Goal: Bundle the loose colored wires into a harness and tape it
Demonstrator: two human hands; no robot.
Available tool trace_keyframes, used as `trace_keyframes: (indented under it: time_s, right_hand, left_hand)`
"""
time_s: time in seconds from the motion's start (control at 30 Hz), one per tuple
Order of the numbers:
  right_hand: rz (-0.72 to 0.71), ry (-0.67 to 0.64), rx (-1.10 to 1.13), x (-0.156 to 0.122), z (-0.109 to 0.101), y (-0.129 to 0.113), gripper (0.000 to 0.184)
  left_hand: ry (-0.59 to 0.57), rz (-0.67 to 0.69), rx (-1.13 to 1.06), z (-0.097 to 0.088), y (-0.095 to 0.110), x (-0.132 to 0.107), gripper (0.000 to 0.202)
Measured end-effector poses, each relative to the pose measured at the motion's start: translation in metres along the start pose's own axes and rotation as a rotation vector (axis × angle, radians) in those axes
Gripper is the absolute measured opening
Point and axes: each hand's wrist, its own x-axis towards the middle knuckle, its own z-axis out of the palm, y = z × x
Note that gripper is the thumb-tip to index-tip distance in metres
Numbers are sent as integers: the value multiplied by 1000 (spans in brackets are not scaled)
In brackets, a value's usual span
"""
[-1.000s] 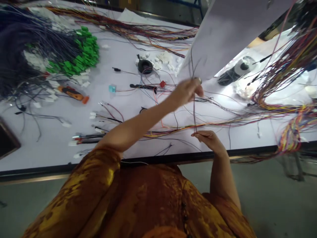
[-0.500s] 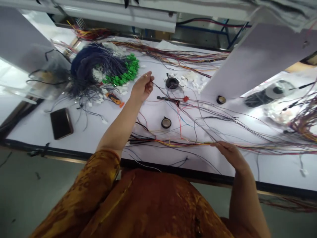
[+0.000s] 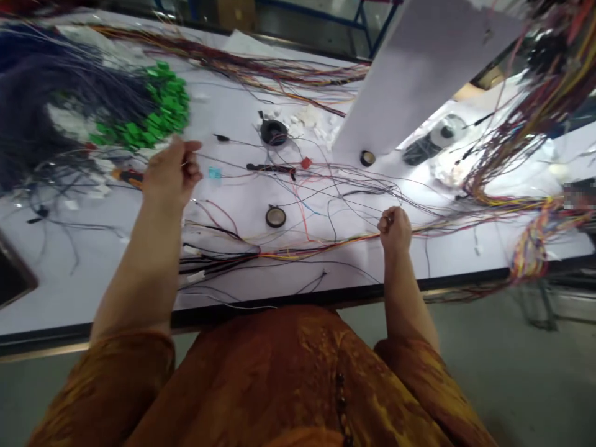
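My left hand (image 3: 171, 171) is raised over the white table (image 3: 93, 261), fingers pinched on the end of a thin dark wire. That wire (image 3: 279, 177) runs rightwards across the table top. My right hand (image 3: 395, 228) is closed in a fist near the front edge, gripping a bundle of coloured wires (image 3: 316, 248) that lies along the table. A roll of tape (image 3: 275, 216) rests between my two hands.
A heap of dark wires with green connectors (image 3: 158, 105) lies at the back left. White connectors (image 3: 311, 118) and a black tape roll (image 3: 273, 131) sit mid-table. A slanted white panel (image 3: 410, 81) rises at the right. Coloured wire bundles (image 3: 531, 242) hang over the right edge.
My left hand swept from the right to the left across the table, drawing the thin wire out. My right hand closed into a fist on the wire bundle.
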Motion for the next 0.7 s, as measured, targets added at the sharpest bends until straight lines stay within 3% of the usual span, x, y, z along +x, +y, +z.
trace_keyframes:
  time_s: [0.03, 0.1, 0.2, 0.27, 0.37, 0.43, 0.47, 0.53, 0.6, 0.7]
  right_hand:
    - [33, -32, 8, 3, -2, 0, 42]
    - [108, -144, -2, 4, -6, -5, 45]
    - [138, -355, -202, -3, -6, -20, 39]
    - [35, -504, -542, -15, 4, -34, 28]
    - [-249, -675, -974, -40, 29, -55, 10]
    - [-335, -773, -946, -50, 48, -66, 9]
    - [-302, -817, -850, -50, 57, -70, 11]
    - [-152, -747, -583, -38, 69, -74, 22]
    - [-17, -484, -369, -12, 74, -71, 34]
    - [60, -275, -414, 32, 67, -54, 35]
  left_hand:
    - [3, 76, -8, -7, -2, -11, 44]
    - [3, 94, -1, -22, -10, -35, 38]
    - [14, 40, 49, -40, -27, -76, 22]
    - [-16, 23, 168, -47, -40, -101, 18]
    - [-81, 34, 368, -54, -52, -131, 20]
    - [-125, 45, 412, -59, -56, -145, 21]
    - [-145, 47, 418, -62, -57, -151, 23]
    - [-174, 51, 419, -71, -58, -159, 28]
    - [-159, 50, 394, -82, -61, -166, 32]
    - [-96, -2, 272, -102, -74, -174, 28]
